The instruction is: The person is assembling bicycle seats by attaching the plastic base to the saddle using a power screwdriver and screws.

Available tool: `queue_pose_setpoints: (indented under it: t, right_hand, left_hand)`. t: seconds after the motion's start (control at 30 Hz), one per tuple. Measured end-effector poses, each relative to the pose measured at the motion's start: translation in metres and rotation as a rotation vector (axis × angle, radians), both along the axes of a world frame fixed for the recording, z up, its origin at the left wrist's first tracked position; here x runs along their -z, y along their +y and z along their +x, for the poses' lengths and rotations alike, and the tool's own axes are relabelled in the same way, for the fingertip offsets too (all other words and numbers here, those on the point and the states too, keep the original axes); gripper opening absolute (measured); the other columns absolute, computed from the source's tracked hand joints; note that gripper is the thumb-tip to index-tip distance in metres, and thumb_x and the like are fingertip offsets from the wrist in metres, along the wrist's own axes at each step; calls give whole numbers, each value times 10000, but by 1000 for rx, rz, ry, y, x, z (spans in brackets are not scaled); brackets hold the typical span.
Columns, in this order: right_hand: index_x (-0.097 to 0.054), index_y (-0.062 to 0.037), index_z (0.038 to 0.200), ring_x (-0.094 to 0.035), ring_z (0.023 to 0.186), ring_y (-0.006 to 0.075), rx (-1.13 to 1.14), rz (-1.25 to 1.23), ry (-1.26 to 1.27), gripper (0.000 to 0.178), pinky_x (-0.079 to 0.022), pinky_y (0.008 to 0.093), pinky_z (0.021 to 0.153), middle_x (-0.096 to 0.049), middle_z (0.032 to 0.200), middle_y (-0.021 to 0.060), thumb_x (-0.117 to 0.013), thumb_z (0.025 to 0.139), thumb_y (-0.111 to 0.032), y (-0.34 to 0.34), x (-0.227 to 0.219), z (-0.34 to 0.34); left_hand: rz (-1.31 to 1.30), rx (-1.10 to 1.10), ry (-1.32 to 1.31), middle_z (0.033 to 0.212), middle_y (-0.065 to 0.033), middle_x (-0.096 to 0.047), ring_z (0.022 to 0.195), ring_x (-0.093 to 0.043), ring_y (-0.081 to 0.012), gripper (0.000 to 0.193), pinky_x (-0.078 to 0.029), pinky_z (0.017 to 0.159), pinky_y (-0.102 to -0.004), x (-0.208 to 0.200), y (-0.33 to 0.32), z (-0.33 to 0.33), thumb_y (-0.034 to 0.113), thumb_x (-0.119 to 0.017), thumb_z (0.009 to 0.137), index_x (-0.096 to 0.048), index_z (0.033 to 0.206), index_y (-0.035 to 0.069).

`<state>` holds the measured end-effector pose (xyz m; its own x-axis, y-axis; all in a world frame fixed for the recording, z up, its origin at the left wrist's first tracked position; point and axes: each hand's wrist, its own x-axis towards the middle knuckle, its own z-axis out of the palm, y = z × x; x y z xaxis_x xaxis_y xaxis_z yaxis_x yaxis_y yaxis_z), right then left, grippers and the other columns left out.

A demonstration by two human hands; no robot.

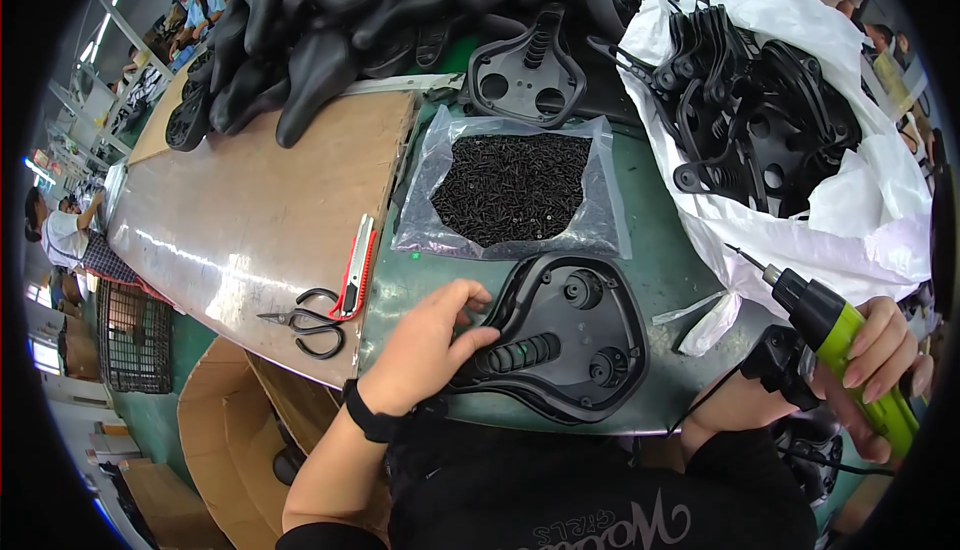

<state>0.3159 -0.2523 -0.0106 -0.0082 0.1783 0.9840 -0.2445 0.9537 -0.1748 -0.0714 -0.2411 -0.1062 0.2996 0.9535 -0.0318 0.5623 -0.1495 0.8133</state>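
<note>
An upturned black bicycle saddle lies near the front edge of the green bench, its ribbed underside facing up. My left hand is beside its left edge, with the thumb against the rim and the index finger apart from it, curled. In my right hand is a green and black electric screwdriver, held off to the right of the saddle with its bit pointing up and left. Beyond the saddle, a clear plastic bag lies spread open under a heap of small black screws.
A red utility knife and black scissors lie left. Black saddles pile up behind, near a loose saddle base. A white sack holds more black bases at right. Below left stands a cardboard box. Other people work farther off.
</note>
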Motion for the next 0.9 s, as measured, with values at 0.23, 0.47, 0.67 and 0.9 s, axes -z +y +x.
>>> queue_pose_setpoints:
  t: [0.23,0.47,0.67,0.9]
  right_hand:
    - [-500,-94,1074,-585,579,56,-7,16,-36,684,-455,186,652,-589,744,-66,-796,656,-546,1,1,4]
    - [-487,-98,1068,-569,548,56,12,52,53,692,-452,190,621,-575,709,-68,-806,647,-545,1,5,0]
    - [-542,-73,998,-532,525,58,-62,15,101,657,-403,193,607,-576,678,-68,-757,619,-564,-3,6,4]
    - [-544,-74,1004,-535,537,60,-68,-25,67,647,-403,195,629,-580,684,-66,-757,618,-548,-6,4,1]
  left_hand:
    - [142,-95,81,968,-135,-591,923,-558,-330,346,-468,786,-381,11,-28,-3,91,-742,731,-558,1017,33]
    - [312,-99,142,893,-118,-588,869,-548,-323,227,-454,748,-385,19,-32,-6,40,-728,701,-580,872,28]
    - [308,-214,159,866,-114,-594,841,-554,-318,230,-456,736,-380,29,-40,-22,20,-729,682,-570,848,27]
    - [339,-21,239,1212,-111,-547,1082,-506,-328,471,-421,922,-417,0,-42,-8,210,-733,731,-615,1183,146]
